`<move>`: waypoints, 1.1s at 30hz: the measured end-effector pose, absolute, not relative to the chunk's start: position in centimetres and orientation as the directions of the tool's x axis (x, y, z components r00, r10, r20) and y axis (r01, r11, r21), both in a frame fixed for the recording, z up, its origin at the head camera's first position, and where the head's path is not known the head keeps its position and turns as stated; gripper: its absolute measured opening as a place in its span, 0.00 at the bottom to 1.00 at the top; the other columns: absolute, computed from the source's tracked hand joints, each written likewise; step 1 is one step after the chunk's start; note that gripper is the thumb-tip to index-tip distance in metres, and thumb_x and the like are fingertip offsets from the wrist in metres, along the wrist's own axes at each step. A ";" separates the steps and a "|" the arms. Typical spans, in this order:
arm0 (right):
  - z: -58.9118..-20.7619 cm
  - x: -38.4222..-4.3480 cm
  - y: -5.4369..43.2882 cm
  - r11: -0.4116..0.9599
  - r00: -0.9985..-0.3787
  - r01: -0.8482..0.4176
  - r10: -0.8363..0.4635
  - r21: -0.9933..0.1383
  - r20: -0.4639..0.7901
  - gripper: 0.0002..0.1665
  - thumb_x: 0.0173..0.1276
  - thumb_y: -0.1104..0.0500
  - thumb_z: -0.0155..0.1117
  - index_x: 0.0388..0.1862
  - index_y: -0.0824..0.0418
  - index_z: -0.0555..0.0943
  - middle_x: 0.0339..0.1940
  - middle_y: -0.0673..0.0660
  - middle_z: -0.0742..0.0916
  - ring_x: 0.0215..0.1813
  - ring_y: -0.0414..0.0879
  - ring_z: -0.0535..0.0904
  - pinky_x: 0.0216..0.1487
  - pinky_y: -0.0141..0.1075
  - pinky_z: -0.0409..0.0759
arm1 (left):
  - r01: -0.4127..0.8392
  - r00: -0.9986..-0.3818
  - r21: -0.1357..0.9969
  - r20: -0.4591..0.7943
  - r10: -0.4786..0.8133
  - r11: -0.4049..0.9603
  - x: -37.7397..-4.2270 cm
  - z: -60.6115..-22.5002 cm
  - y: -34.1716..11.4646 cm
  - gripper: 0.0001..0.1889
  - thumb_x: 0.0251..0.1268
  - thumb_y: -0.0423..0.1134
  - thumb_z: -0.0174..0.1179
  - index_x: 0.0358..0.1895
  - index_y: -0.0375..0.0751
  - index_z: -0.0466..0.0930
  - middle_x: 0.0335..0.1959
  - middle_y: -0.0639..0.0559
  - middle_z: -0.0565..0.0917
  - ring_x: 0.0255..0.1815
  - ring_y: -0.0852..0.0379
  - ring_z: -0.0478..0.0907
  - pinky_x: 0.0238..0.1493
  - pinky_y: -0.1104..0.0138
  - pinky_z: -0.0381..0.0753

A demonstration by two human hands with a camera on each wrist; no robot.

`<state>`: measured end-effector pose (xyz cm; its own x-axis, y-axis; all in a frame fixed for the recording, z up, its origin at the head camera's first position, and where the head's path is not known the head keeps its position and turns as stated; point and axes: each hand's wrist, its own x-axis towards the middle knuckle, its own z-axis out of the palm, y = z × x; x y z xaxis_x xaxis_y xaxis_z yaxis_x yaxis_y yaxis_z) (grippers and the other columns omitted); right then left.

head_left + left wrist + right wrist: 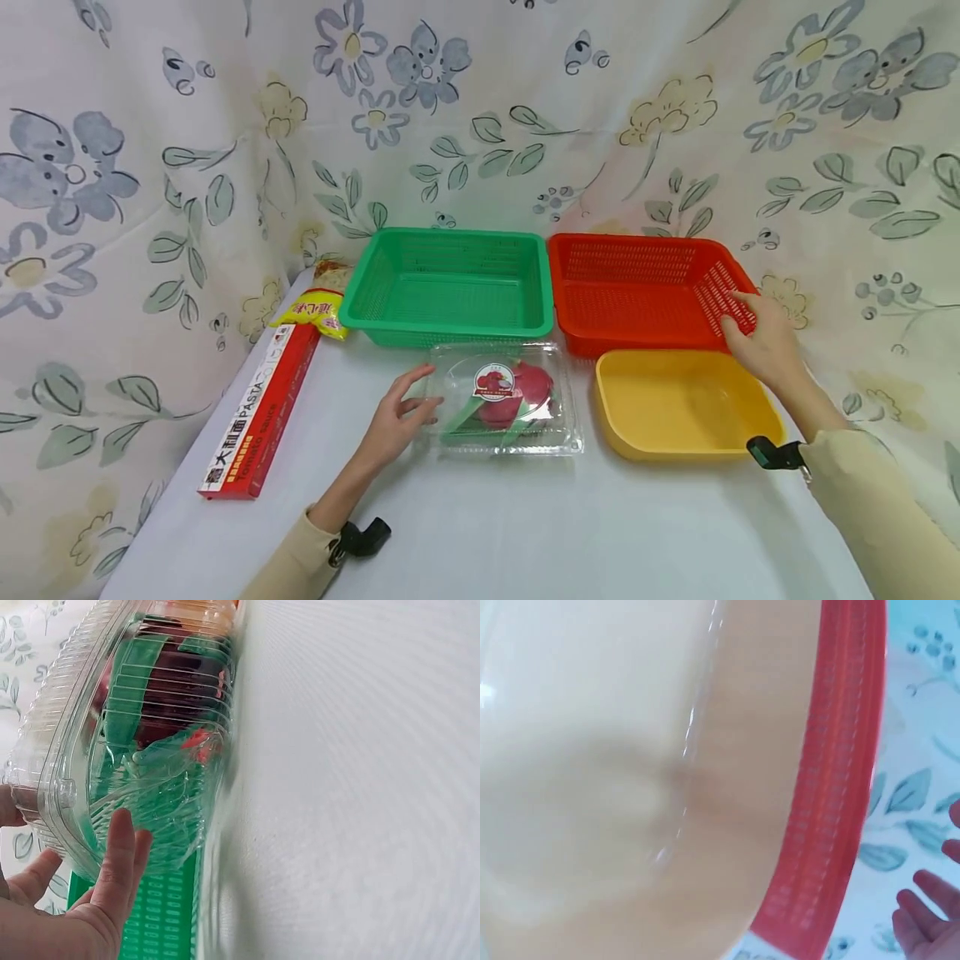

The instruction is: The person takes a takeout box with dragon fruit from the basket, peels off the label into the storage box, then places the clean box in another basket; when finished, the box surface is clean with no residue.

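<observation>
A clear plastic clamshell box [566, 408] lies on the table. Inside are red-pink fruit with green leaf-like pieces, under a round label. My left hand [401, 421] is at its left side, fingers spread around the near corner. In the left wrist view the fingers [116, 862] are close to the box wall; whether they press on it I cannot tell. My right hand [768, 346] hovers by the right rim of the red basket [622, 342], fingers extended and thumb apart, holding nothing. The right wrist view shows its fingertips [922, 907] at the edge, away from the basket.
Behind the box stands a green basket [450, 331], left of the red one. A yellow tub [690, 450] sits before the red basket. On the left lie a red pasta box [262, 408] and a yellow snack bag [318, 308]. A floral curtain [480, 125] closes off the back.
</observation>
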<state>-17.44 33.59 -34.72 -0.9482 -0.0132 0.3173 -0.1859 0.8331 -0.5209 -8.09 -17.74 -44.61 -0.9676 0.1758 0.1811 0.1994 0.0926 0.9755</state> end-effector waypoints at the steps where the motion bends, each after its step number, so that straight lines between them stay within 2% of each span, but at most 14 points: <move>1: -34.7 -17.2 33.1 0.827 -0.945 -0.201 -0.024 -0.524 0.325 0.31 0.74 0.57 0.50 0.70 0.73 0.66 0.65 0.77 0.70 0.64 0.74 0.61 0.63 0.71 0.58 | 0.199 -0.968 0.976 0.182 0.171 0.091 -8.1 -44.6 -17.6 0.28 0.71 0.33 0.58 0.72 0.38 0.63 0.75 0.41 0.57 0.55 0.38 0.79 0.44 0.61 0.85; 9: -34.4 -15.8 27.8 0.741 -0.921 -0.356 -0.176 -0.570 0.347 0.26 0.73 0.60 0.55 0.67 0.70 0.71 0.63 0.73 0.74 0.63 0.70 0.67 0.59 0.69 0.65 | 0.242 -0.946 0.968 0.220 0.239 0.064 -8.1 -44.8 -17.8 0.30 0.73 0.30 0.54 0.75 0.36 0.58 0.79 0.41 0.49 0.58 0.32 0.75 0.47 0.62 0.84; 15: -35.0 -16.1 23.0 0.676 -0.886 -0.456 -0.289 -0.579 0.362 0.24 0.72 0.62 0.56 0.65 0.70 0.72 0.61 0.71 0.76 0.62 0.66 0.71 0.60 0.65 0.69 | 0.276 -0.929 0.959 0.249 0.274 0.063 -8.1 -44.7 -18.1 0.31 0.72 0.27 0.53 0.76 0.33 0.55 0.80 0.42 0.46 0.60 0.30 0.73 0.48 0.65 0.83; 24: -35.1 -15.9 16.6 0.613 -0.853 -0.518 -0.421 -0.597 0.308 0.27 0.69 0.65 0.61 0.66 0.69 0.71 0.58 0.68 0.80 0.59 0.62 0.76 0.58 0.58 0.76 | 0.324 -0.900 0.944 0.285 0.330 0.068 -8.3 -44.7 -18.2 0.30 0.73 0.25 0.49 0.75 0.28 0.52 0.80 0.37 0.43 0.60 0.25 0.71 0.49 0.63 0.83; 27: -34.7 -15.2 14.6 0.617 -0.835 -0.540 -0.477 -0.573 0.274 0.28 0.68 0.64 0.63 0.66 0.68 0.72 0.54 0.66 0.82 0.53 0.60 0.79 0.52 0.54 0.80 | 0.319 -0.899 0.945 0.277 0.339 0.073 -8.2 -44.6 -18.2 0.30 0.73 0.25 0.48 0.76 0.30 0.52 0.80 0.37 0.42 0.61 0.25 0.70 0.50 0.60 0.83; 28: -34.6 -15.0 14.0 0.619 -0.827 -0.551 -0.498 -0.560 0.262 0.28 0.67 0.64 0.64 0.65 0.68 0.73 0.54 0.65 0.82 0.53 0.59 0.79 0.52 0.53 0.81 | 0.315 -0.900 0.946 0.272 0.340 0.077 -8.2 -44.7 -18.3 0.30 0.74 0.25 0.48 0.76 0.30 0.52 0.80 0.38 0.42 0.61 0.28 0.72 0.50 0.60 0.83; 33: -34.2 -14.0 11.1 0.654 -0.799 -0.586 -0.566 -0.479 0.203 0.25 0.67 0.59 0.66 0.61 0.66 0.77 0.53 0.62 0.85 0.51 0.55 0.82 0.48 0.48 0.83 | 0.301 -0.906 0.949 0.256 0.336 0.090 -8.0 -44.5 -18.2 0.31 0.72 0.23 0.48 0.77 0.31 0.51 0.80 0.39 0.41 0.62 0.31 0.72 0.50 0.63 0.82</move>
